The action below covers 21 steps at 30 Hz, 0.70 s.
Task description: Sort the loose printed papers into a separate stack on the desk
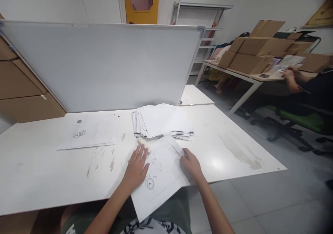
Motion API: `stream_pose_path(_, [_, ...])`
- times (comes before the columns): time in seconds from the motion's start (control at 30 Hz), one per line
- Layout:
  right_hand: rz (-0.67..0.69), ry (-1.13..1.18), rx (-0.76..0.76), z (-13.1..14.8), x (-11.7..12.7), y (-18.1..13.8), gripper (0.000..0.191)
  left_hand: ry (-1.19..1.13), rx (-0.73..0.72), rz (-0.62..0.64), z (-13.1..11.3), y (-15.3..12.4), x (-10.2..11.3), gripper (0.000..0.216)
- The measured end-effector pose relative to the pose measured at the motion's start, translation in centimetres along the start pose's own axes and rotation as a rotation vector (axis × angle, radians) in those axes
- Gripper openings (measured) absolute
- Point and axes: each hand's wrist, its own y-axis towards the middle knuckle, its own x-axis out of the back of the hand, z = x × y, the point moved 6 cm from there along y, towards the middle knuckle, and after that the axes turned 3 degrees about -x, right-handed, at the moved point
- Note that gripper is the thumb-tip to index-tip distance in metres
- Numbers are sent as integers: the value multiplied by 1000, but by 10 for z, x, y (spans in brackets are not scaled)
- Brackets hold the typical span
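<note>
A printed sheet of paper [162, 173] with a round star stamp lies slanted at the table's front edge, its near corner hanging over my lap. My left hand [136, 166] rests flat on its left side, fingers spread. Just beyond those fingertips is a small cream-coloured object [142, 143], partly covered, its kind unclear. My right hand [191, 163] pinches the sheet's right edge, thumb on top. Behind the sheet sits an uneven pile of papers [163, 119]. Farther left, stamped papers [93, 131] lie flat.
A whiteboard [117, 67] stands upright across the back of the white table [52, 178]. Cardboard boxes [23, 88] are stacked at left. On the right, another table [234, 71] bears more boxes [252, 53], and a person [312, 85] sits there near a green chair [299, 118].
</note>
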Motion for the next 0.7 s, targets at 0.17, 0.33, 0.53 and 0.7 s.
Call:
stream_pose_path(0.17, [-140,96,-29,-4,-4,-12,45,-32,-79,36,-7,34,-10,58])
stream_pose_path(0.33, [-172,56,-30,-10,-8,-7,51,-113,-112,95,1,32,-18,54])
stream_pose_path(0.53, [-188,86,-70,-26,-22,14,47,-157,-59,191,21,36,-32,64])
stream_pose_path(0.7, [-184,148,-31,-21,-17,-6,46,-203,-74,157,8,37,-18,63])
